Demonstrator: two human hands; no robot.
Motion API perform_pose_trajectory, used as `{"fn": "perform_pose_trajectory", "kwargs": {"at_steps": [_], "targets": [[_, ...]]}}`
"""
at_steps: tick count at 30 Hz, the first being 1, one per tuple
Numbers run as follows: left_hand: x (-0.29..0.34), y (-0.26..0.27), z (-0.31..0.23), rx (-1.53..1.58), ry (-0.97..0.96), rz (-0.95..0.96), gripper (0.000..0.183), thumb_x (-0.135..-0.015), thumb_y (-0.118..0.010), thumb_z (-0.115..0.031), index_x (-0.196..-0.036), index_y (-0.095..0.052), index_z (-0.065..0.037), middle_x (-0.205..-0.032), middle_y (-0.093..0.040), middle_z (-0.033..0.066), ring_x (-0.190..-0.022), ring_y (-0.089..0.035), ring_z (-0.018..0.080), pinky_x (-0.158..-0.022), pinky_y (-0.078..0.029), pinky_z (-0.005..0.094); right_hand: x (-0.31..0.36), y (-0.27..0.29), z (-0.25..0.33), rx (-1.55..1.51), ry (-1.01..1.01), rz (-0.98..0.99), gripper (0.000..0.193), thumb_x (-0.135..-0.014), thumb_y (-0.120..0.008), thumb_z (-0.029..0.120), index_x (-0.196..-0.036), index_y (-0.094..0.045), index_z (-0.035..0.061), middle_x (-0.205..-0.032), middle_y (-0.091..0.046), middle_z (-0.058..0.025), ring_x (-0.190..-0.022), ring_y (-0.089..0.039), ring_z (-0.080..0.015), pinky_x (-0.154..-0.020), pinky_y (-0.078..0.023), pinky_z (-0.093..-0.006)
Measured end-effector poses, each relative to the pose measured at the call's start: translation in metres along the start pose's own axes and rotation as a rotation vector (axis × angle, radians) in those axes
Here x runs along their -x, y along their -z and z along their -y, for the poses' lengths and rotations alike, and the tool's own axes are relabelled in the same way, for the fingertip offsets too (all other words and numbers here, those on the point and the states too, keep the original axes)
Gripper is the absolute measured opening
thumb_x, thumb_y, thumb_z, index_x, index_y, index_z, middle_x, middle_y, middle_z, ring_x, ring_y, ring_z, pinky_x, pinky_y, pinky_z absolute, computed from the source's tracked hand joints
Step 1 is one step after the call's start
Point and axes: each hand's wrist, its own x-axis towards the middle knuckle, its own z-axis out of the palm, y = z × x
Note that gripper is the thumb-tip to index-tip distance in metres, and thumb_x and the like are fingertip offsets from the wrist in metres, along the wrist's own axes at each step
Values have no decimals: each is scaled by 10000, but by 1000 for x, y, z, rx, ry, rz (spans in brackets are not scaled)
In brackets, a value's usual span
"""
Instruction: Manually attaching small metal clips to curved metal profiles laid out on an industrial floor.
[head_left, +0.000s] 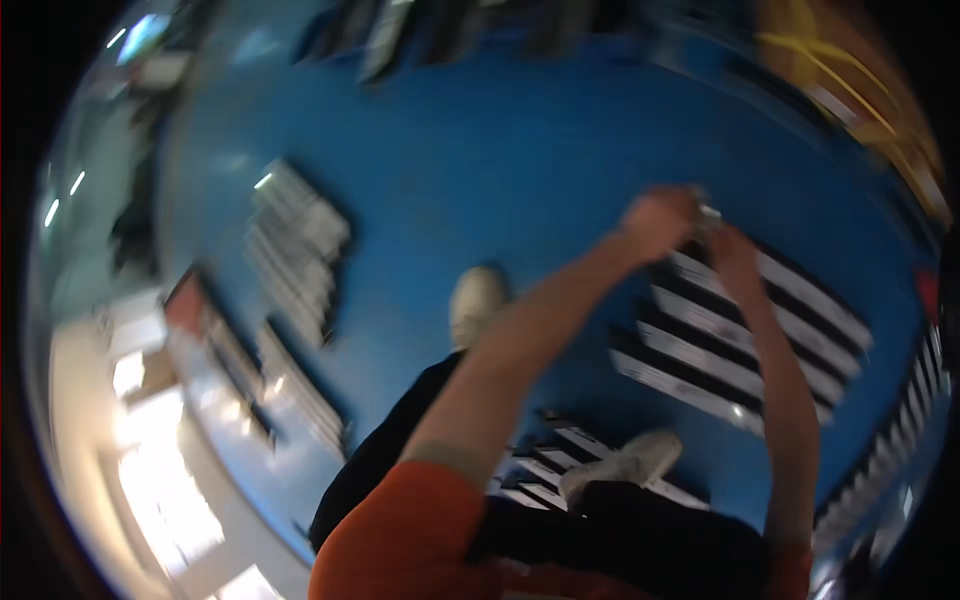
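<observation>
Hands (662,222) near together, seemingly pinching blurred shiny object (708,212) between them.

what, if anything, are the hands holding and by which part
Left hand and right hand meet at a small shiny thing, apparently held; blur hides its kind and the gripped part.

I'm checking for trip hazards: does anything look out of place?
Possibly: at the lower middle, the right shoe overlaps some black-and-white striped pieces in view, odd because they could be stepped on. Blur hides whether it touches them.
</observation>
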Motion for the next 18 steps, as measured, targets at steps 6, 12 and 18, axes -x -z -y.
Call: {"fn": "perform_pose_trajectory", "kwargs": {"at_steps": [6, 12, 18], "targets": [[6, 5, -18, 121, 182, -212, 136, -837, -662, -57, -972, -661, -69, -953, -640, 101, -844, -613, 302, -737, -512, 406, 9, -2, 3, 81, 9, -190, 250, -998, -572, 284, -953, -643, 49, -889, -657, -178, -736, -607, -399, -684, -495, -483], [0, -4, -23, 110, 253, -239, 134, -822, -727, -74, -940, -670, -100, -954, -635, 54, -821, -612, 287, -717, -528, 413, 9, 3, 2, 48, 84, -217, 277, -1014, -550, 298, -952, -641, 43, -872, -650, -175, -742, -604, -400, -695, -503, -476], [-3, -6, -27, 68, 255, -235, 90, -845, -715, -63, -917, -666, -86, -928, -647, 32, -791, -622, 277, -672, -526, 406, 10, 1, 5, 44, 6, -217, 252, -999, -581, 261, -921, -639, 29, -868, -646, -166, -745, -591, -378, -702, -488, -450]]}}
